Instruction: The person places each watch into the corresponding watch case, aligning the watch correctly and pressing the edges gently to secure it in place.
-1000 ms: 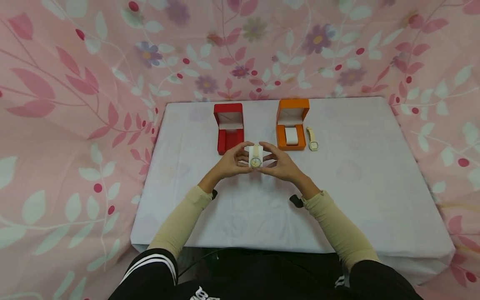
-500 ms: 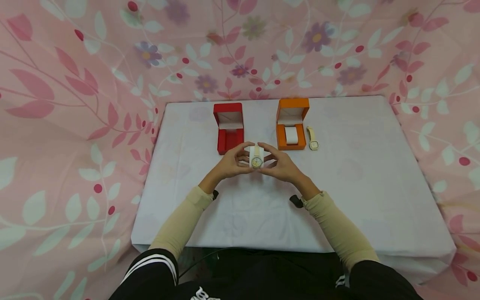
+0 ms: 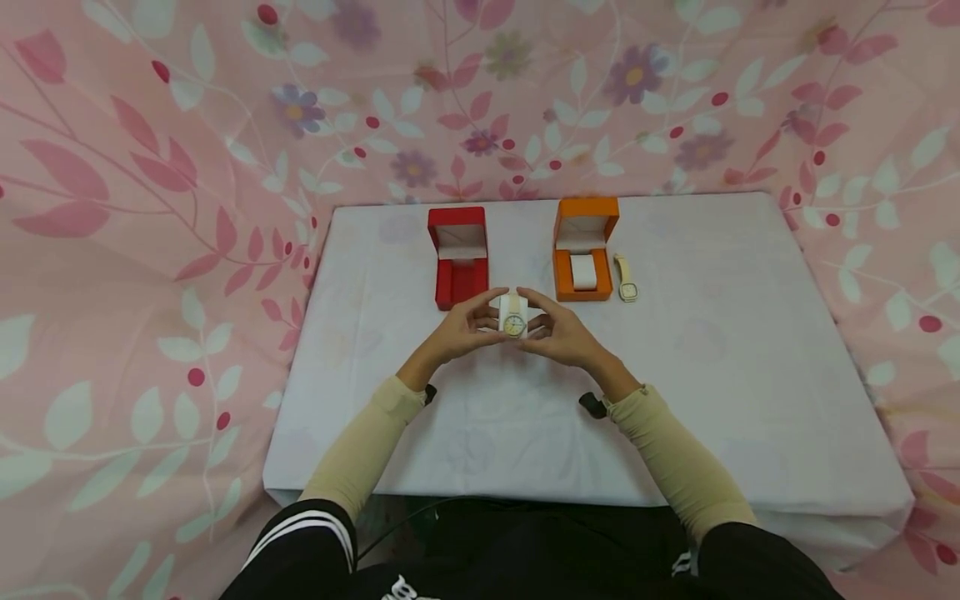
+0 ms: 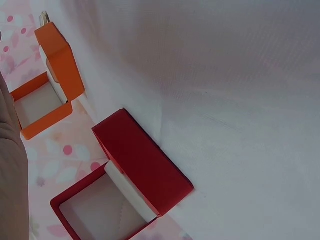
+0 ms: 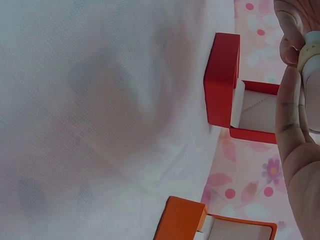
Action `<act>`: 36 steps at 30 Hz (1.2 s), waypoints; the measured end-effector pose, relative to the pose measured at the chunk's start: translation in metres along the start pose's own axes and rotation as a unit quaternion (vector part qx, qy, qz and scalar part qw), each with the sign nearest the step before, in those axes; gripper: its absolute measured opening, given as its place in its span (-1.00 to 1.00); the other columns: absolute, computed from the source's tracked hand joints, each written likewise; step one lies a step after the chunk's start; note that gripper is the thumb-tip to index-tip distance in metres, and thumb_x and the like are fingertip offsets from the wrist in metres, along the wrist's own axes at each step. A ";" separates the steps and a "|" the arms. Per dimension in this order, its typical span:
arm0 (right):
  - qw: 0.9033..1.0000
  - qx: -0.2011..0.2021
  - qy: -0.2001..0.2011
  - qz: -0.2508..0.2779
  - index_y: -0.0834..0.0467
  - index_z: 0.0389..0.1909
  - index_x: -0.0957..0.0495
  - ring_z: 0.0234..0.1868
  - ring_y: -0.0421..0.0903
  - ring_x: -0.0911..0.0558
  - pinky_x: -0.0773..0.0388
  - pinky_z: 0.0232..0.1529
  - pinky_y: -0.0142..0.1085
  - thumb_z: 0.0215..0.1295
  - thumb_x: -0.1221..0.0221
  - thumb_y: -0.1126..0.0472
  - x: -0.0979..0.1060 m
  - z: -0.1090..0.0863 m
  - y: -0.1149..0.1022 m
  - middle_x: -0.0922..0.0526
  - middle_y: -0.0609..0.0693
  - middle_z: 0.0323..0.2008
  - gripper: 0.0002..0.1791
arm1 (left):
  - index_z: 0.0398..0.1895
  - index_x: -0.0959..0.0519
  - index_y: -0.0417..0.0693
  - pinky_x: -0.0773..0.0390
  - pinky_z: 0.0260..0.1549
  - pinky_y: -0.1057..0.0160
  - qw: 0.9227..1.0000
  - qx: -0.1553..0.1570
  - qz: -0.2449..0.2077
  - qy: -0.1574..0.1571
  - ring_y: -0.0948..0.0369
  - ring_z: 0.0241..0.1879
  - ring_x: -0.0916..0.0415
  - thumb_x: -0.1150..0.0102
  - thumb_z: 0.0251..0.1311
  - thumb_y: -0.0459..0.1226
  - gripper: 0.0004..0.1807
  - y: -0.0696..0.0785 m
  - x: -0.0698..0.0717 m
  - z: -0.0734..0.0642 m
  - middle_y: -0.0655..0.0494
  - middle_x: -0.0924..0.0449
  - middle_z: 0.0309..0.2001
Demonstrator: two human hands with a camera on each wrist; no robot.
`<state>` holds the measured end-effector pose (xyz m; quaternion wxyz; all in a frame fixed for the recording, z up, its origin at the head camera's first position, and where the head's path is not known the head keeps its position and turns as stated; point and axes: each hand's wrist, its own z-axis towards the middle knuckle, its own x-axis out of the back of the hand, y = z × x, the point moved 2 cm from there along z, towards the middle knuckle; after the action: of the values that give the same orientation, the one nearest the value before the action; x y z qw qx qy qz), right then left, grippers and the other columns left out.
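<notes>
Both hands hold a white watch cushion [image 3: 503,310] between them, over the near side of the table. Around the cushion goes a wristwatch [image 3: 513,324] with a cream strap and round pale dial, facing up. My left hand [image 3: 462,327] grips the cushion's left side, thumb toward me and fingers at the far edge. On its right side my right hand [image 3: 564,335] grips likewise. In the right wrist view the cream strap [image 5: 310,51] shows beside the fingers. A red watch box [image 3: 456,283] stands open just beyond the left hand, no cushion in it.
An orange watch box [image 3: 583,271] stands open at the back, a white cushion [image 3: 582,272] inside. Right of it lies a second cream-strapped watch [image 3: 626,280] with a squarish dial. A white cloth covers the table [image 3: 712,375]; a pink floral curtain [image 3: 480,100] hangs behind.
Both hands keep their hold on the cushion and watch, which have shifted very slightly to the right. The boxes and the other watch stay where they were.
</notes>
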<state>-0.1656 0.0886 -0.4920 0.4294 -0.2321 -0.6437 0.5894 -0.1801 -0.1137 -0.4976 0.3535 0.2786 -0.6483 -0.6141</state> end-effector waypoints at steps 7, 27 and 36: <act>1.000 -0.003 0.001 -0.001 0.13 0.38 -0.07 -0.14 0.17 -0.60 -0.59 -0.14 -0.01 -0.04 -0.32 0.42 0.000 0.001 -0.001 -0.32 0.24 0.16 -0.06 | 0.36 -0.10 -0.23 -0.61 -0.14 0.19 1.000 -0.003 0.013 -0.005 -0.07 -0.11 -0.56 -0.26 0.02 -0.45 -0.18 -0.001 -0.002 0.001 -0.34 -0.47 0.00; 0.999 0.019 -0.001 -0.042 0.19 0.36 -0.10 -0.18 0.16 -0.61 -0.57 -0.19 0.07 -0.03 -0.33 0.40 0.001 -0.003 -0.005 -0.36 0.25 0.12 -0.10 | 0.37 -0.09 -0.09 -0.61 -0.14 0.16 0.999 -0.012 0.022 -0.020 -0.14 -0.06 -0.52 -0.29 -0.04 -0.49 -0.12 -0.002 -0.005 -0.004 -0.27 -0.47 0.01; 0.999 -0.001 -0.010 -0.045 0.20 0.36 -0.09 -0.17 0.15 -0.61 -0.58 -0.18 0.04 -0.03 -0.33 0.38 -0.003 -0.005 -0.001 -0.35 0.24 0.11 -0.10 | 0.38 -0.06 -0.13 -0.61 -0.16 0.16 0.999 -0.012 0.025 -0.032 -0.12 -0.07 -0.54 -0.27 -0.03 -0.50 -0.11 -0.010 -0.005 -0.006 -0.32 -0.46 0.02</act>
<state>-0.1598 0.0882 -0.4919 0.4488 -0.1976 -0.6582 0.5712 -0.1728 -0.1144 -0.5080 0.3508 0.2380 -0.6592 -0.6211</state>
